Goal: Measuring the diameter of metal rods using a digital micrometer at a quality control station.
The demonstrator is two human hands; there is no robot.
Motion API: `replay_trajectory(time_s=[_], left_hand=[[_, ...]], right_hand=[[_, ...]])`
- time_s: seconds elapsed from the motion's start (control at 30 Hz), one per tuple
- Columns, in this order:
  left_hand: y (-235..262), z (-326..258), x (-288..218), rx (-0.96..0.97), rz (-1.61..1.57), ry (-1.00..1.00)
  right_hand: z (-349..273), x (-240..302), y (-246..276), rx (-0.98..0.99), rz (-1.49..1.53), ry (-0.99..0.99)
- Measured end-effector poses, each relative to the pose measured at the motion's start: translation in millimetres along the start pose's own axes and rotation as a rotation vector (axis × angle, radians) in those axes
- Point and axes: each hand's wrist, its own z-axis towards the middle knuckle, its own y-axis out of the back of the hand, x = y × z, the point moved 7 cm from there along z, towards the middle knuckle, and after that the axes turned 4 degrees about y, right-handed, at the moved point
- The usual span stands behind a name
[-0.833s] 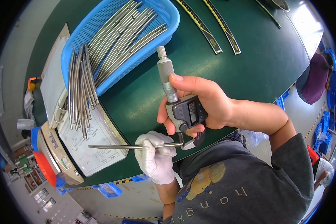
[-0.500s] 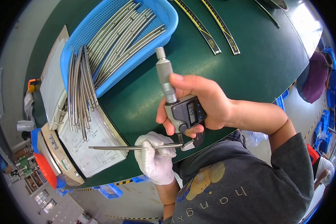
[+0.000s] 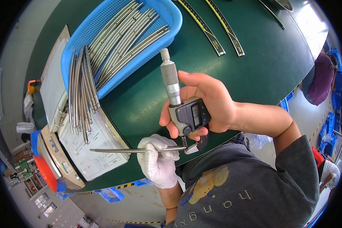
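My left hand [image 3: 157,167], in a white glove, pinches a thin metal rod [image 3: 112,151] between thumb and fingers. The rod lies nearly level, its right end between the jaws of a digital micrometer [image 3: 181,118]. My bare right hand [image 3: 218,100] is wrapped round the micrometer's frame, with its display facing up. The right thumb is raised just beside the knurled thimble [image 3: 169,74], apparently clear of it. Beyond my hands stands a blue basket [image 3: 176,24] with many similar rods [image 3: 121,40] in it.
A bundle of rods [image 3: 79,102] rests over the basket's near-left end, above papers with drawings [image 3: 102,161]. A beige scale-like device [image 3: 62,159] sits at the table's left edge. Two black-and-yellow strips [image 3: 226,28] lie on the green table [image 3: 262,72]. Another person [image 3: 320,78] is at far right.
My right thumb has lifted off the micrometer's thimble and shifted slightly right. The micrometer has moved very slightly right and down; my left hand and the rod have stayed put.
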Motion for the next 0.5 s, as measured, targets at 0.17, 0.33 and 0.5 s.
replay_trajectory(time_s=[0.17,0.33,0.5], left_hand=[[1.5,0.0,-1.0,-0.001,-0.018,-0.005],[1.9,1.1,0.1,-0.006,-0.019,-0.001],[3.6,0.8,-1.4,-0.021,-0.007,-0.035]], right_hand=[[1.8,4.0,-3.1,-0.033,-0.116,0.018],[1.5,3.6,-1.3,-0.024,-0.16,0.027],[3.8,-0.8,-2.3,0.025,-0.078,0.003]])
